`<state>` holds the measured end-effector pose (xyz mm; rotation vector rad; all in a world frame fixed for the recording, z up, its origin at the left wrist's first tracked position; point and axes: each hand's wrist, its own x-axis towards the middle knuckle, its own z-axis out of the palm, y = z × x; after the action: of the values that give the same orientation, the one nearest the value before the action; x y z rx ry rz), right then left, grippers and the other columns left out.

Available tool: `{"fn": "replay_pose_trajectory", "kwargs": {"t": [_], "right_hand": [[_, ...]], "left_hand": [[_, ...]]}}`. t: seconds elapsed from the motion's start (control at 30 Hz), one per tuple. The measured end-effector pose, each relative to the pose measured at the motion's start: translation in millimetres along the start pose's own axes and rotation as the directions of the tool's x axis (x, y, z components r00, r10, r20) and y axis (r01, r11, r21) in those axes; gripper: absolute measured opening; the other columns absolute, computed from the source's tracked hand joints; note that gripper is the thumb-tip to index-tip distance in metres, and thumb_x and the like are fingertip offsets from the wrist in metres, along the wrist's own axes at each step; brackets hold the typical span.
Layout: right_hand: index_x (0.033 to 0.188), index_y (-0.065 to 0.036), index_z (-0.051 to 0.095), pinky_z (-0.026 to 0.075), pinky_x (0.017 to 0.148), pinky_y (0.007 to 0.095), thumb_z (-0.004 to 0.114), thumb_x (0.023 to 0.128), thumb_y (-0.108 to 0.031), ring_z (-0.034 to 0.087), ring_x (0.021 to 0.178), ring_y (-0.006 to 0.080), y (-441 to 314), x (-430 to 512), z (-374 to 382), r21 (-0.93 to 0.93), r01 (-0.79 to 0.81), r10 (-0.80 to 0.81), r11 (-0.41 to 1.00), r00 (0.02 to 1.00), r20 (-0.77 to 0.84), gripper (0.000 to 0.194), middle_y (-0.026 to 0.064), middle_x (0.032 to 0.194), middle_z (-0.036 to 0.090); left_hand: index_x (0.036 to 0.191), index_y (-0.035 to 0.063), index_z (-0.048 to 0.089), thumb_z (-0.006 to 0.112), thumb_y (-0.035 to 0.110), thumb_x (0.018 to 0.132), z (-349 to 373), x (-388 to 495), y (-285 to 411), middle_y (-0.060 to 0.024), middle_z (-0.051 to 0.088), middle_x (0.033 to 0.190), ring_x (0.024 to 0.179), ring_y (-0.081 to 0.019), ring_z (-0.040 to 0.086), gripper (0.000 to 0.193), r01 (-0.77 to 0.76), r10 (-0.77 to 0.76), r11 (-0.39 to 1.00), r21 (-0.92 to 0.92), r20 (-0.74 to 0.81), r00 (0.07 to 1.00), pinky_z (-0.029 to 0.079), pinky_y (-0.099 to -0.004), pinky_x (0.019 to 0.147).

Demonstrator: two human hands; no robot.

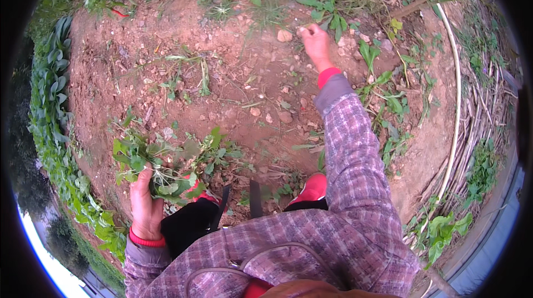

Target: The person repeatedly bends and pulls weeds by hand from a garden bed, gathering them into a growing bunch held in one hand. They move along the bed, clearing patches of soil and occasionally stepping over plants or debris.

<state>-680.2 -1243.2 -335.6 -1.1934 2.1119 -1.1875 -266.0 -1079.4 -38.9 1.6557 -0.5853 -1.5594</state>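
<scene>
My left hand (143, 204) is closed around a bunch of leafy green weeds (160, 173), with pale stems and roots showing among the leaves. It is low on the left, above the ground beside my left shoe. My right hand (315, 46) reaches far forward over the soil, with its fingers curled and the fingertips pinched together. Whether a thin stem lies between those fingertips is too blurred to tell. A pale stone (285, 35) lies just left of them. Feathery green plants (266, 12) grow beyond, and a broad-leaved plant (333, 17) stands to the right.
Uprooted, wilting weeds (202, 71) lie on the reddish stony soil (125, 56). Dense leafy crops (54, 102) line the left side. On the right, a long pale pole (457, 89) runs beside a heap of dry stalks (479, 119). Red shoes (313, 187) stand below me.
</scene>
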Motion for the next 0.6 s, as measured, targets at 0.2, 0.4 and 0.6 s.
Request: {"fn": "replay_pose_trajectory", "kwargs": {"t": [0.2,0.4,0.6], "right_hand": [[0.082,-0.007,0.061,0.048,0.068,0.0431,0.060,0.077,-0.028,0.061,0.079,0.0317,-37,-3,26,-0.375,0.223,-0.188,0.900,0.974,0.127,0.021,0.0129,0.089,0.062],[0.081,-0.009,0.061,0.047,0.067,0.0441,0.060,0.078,-0.027,0.060,0.076,0.0323,-51,-8,32,-0.306,0.253,-0.235,0.918,0.967,0.095,0.019,0.0123,0.084,0.061],[0.076,-0.006,0.059,0.045,0.064,0.0418,0.063,0.078,-0.027,0.058,0.073,0.0312,-38,-55,-4,-0.041,0.278,-0.268,0.960,0.950,0.161,0.021,0.0111,0.079,0.058]], "left_hand": [[0.106,-0.0008,0.055,0.055,0.021,0.089,3,2,-3,-0.0108,0.063,0.096,0.084,-0.0213,0.062,0.028,0.025,-0.023,0.999,0.038,-0.053,0.998,0.051,-0.0348,0.076],[0.111,0.0002,0.053,0.056,0.021,0.088,4,0,-2,-0.0109,0.062,0.098,0.083,-0.0213,0.061,0.031,0.017,-0.016,0.998,0.066,-0.010,1.000,0.051,-0.0351,0.075],[0.112,0.0009,0.053,0.056,0.023,0.088,-3,0,-6,-0.0087,0.062,0.097,0.085,-0.0206,0.060,0.033,0.036,-0.035,0.998,0.061,-0.022,0.999,0.050,-0.0351,0.076]]}}
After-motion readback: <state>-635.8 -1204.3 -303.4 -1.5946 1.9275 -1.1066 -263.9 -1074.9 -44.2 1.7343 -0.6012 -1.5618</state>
